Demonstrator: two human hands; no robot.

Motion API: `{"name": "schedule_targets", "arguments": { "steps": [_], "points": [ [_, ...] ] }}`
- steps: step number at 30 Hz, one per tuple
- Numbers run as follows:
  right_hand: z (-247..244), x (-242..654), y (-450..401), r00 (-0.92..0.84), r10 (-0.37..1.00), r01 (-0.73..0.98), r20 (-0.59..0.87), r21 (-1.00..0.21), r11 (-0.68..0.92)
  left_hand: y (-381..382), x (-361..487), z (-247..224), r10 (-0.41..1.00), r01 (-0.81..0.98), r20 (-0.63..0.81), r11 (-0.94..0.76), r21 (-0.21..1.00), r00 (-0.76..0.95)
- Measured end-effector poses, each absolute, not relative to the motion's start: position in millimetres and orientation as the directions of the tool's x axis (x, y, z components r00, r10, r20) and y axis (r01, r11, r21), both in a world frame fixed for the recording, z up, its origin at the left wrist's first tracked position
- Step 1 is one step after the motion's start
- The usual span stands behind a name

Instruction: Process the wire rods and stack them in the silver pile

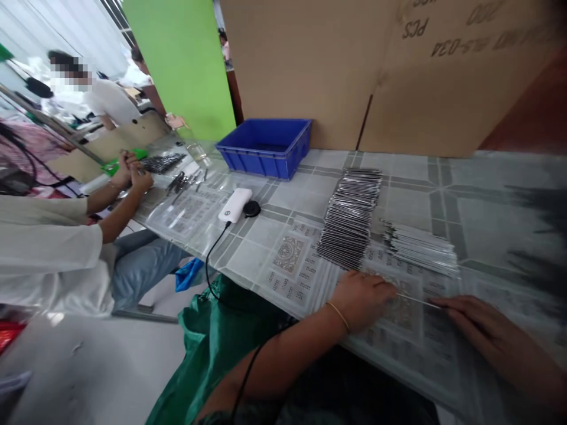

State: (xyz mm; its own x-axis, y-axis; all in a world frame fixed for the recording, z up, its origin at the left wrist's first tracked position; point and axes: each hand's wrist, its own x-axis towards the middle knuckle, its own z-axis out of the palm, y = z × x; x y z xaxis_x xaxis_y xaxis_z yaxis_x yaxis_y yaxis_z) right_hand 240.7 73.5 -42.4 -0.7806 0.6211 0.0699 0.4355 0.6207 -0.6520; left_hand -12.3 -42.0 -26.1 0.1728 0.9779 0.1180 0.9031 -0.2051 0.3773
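Blue bin [257, 165] sat far L, against the cardboard [310, 77]; its front wall hid part of the floor from me. I saw the R hand [482, 324] pinching a thin rod [416, 299] by its right end, nr side; the L hand [363, 302] curled at the other end, too blurred for me to tell if gripping. Silver rods [349, 218] and white rods [419, 248] lay just beyond. Tile-print table [407, 186] stretched btwn bin and silver rods; its nr edge passed under the L wrist.

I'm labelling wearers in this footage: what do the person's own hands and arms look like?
The left hand and right hand are ungloved. A thin gold-coloured bangle circles the left wrist, and a black cable crosses the bare left forearm. Blur hides finer detail on the right.
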Motion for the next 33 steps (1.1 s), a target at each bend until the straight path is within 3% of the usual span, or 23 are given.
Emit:
{"name": "schedule_targets", "arguments": {
  "steps": [9, 20, 26, 30, 33],
  "points": [
    [-51, 244, 74, -0.761, 0.64, 0.41, 0.11, -0.682, 0.605, -41, -13, -27, 0.982, 0.867, 0.143, -0.18, 0.464, 0.127],
    [-7, 220, 68, -0.791, 0.569, 0.34, 0.223, -0.613, 0.713, -42, -16, -20, 0.981, 0.849, 0.11, -0.194, 0.492, 0.16],
    [1, 219, 74, -0.865, 0.47, 0.337, 0.176, -0.491, 0.803, -37, -19, -24, 0.991, 0.765, 0.1, -0.135, 0.629, 0.093],
    [2, 208, 67, -0.833, 0.529, 0.375, 0.161, -0.539, 0.754, -38, -9, -17, 0.996, 0.631, 0.076, -0.084, 0.771, 0.039],
    [2, 190, 63, -0.788, 0.594, 0.415, 0.164, -0.572, 0.708, -42, 5, -7, 0.994, 0.417, 0.05, -0.005, 0.909, -0.098]
  ]
}}
